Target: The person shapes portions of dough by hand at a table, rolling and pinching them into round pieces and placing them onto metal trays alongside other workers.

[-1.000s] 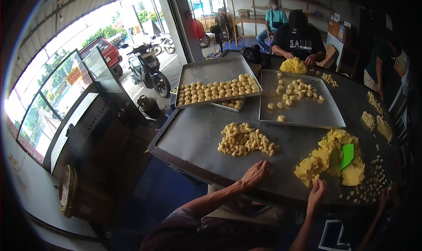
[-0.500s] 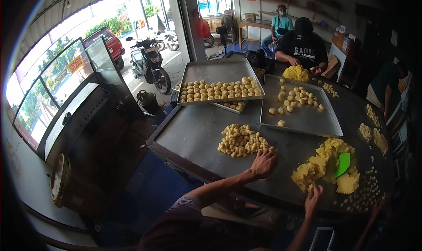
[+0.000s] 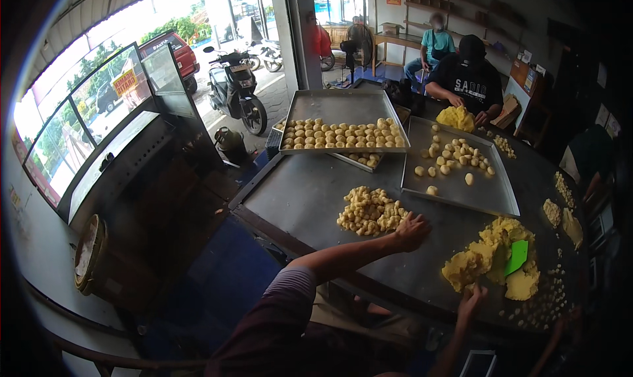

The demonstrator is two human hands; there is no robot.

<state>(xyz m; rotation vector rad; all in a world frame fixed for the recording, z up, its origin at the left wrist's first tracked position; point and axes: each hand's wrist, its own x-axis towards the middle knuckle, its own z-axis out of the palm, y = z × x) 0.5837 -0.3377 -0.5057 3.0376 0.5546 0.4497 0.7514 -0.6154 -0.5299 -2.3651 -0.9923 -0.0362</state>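
Left hand [image 3: 412, 230] laid on right edge of dough-ball pile [image 3: 369, 211]; fingers curled over balls, grasp cannot be told. Right hand [image 3: 472, 300] set at near edge of dough mass [image 3: 491, 258], fingers seemingly pinching it. Green scraper [image 3: 517, 257] stuck in mass just beyond. Far tray [image 3: 330, 106] filled in rows; nearer tray [image 3: 484, 192] only partly filled. Much dough judged left unshaped on surface [image 3: 297, 199].

dull, smooth sheet-metal table top [image 3: 310, 192]; brushed metal baking trays [image 3: 343, 105], faintly reflective; soft, lumpy matt yellow dough [image 3: 491, 258]; glossy green plastic scraper [image 3: 517, 257]; ribbed cloth sleeve [image 3: 290, 288].
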